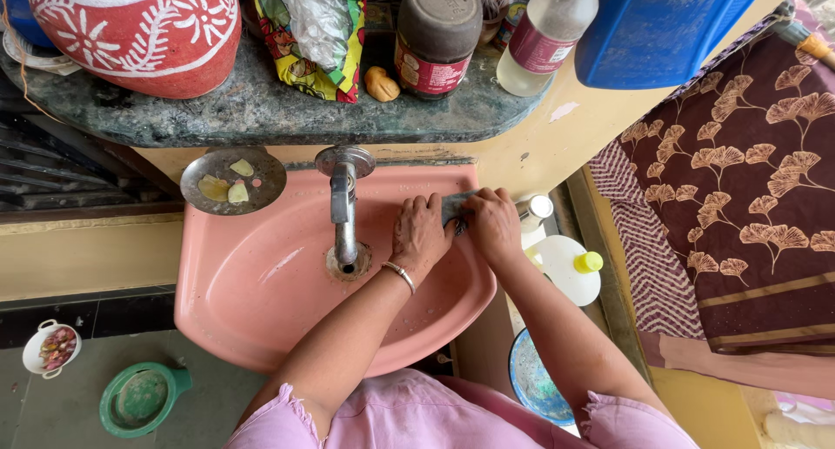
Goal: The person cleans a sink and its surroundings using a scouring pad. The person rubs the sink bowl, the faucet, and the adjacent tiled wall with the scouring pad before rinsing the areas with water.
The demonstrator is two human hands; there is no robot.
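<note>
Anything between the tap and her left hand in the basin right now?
No: in the head view only bare pink basin lies between the tap and the left hand, which meets the right hand on a grey scrub pad.

glossy pink ceramic sink [261, 301], wet and smooth. shiny metal tap [344, 207] and dull metal soap dish [233, 180]. speckled polished stone shelf [261, 110]. matt painted clay pot [139, 31]. rough grey scrub pad [454, 207] between hands. printed cloth curtain [748, 197].
</note>
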